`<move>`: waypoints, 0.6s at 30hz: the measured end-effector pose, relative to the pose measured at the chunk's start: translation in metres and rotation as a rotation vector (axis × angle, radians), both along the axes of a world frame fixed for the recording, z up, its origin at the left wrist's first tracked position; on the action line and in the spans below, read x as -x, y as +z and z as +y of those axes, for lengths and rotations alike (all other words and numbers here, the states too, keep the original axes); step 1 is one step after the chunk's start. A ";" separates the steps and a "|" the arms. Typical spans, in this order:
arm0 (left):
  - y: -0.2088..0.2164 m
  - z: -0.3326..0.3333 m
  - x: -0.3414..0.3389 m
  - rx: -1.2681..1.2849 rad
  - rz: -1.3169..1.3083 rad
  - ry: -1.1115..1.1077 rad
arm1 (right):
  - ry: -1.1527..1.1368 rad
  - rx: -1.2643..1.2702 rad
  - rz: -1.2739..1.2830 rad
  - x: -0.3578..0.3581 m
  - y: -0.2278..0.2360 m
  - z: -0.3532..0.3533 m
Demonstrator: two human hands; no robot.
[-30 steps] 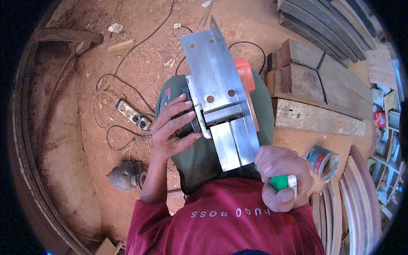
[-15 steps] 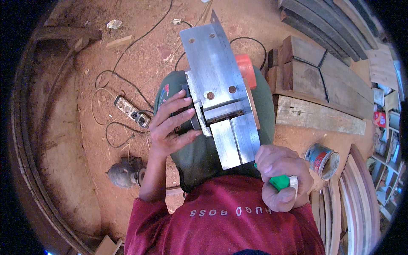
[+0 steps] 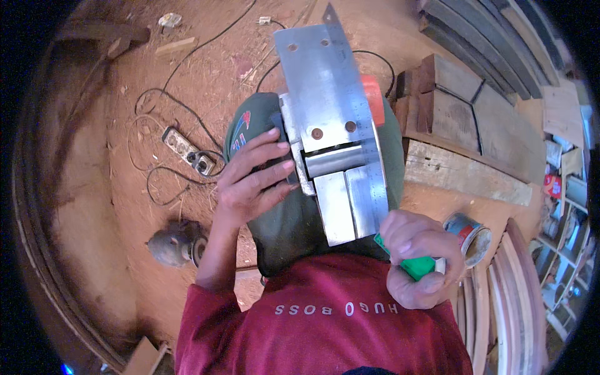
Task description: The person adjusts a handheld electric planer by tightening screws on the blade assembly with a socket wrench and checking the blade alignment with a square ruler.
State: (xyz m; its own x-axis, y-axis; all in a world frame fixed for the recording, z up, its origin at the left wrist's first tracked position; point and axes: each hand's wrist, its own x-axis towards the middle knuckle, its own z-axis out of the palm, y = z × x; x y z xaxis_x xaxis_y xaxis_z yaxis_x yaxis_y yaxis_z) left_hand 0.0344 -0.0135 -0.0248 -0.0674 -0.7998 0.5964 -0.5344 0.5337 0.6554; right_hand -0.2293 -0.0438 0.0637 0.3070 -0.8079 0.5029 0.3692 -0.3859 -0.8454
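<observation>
A power planer lies upside down across my lap, its shiny metal sole plate facing up and an orange part showing at its right edge. My left hand presses against the planer's left side, fingers spread over the dark body beside the blade slot. My right hand is closed around a green-handled tool at the near right end of the sole plate. The tool's tip is hidden under the plate's corner.
A power strip with black cables lies on the red dirt floor at left. An angle grinder rests near my left elbow. Wooden blocks and a plank sit at right, with a small tin can and curved wooden pieces.
The planer and both hands stay almost in place; my left fingers have shifted slightly on the planer's side.
</observation>
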 end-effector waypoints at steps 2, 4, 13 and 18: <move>0.008 -0.003 -0.002 -0.003 -0.028 0.021 | -0.044 0.034 -0.012 -0.003 -0.002 0.002; 0.009 -0.006 0.000 -0.007 -0.024 0.036 | -0.034 0.004 0.039 0.002 0.004 0.002; 0.007 0.003 0.017 0.067 -0.001 0.026 | 0.009 -0.114 -0.001 0.040 0.007 -0.002; 0.002 0.007 0.026 0.131 0.026 0.103 | 0.040 -0.116 0.041 0.051 0.007 -0.005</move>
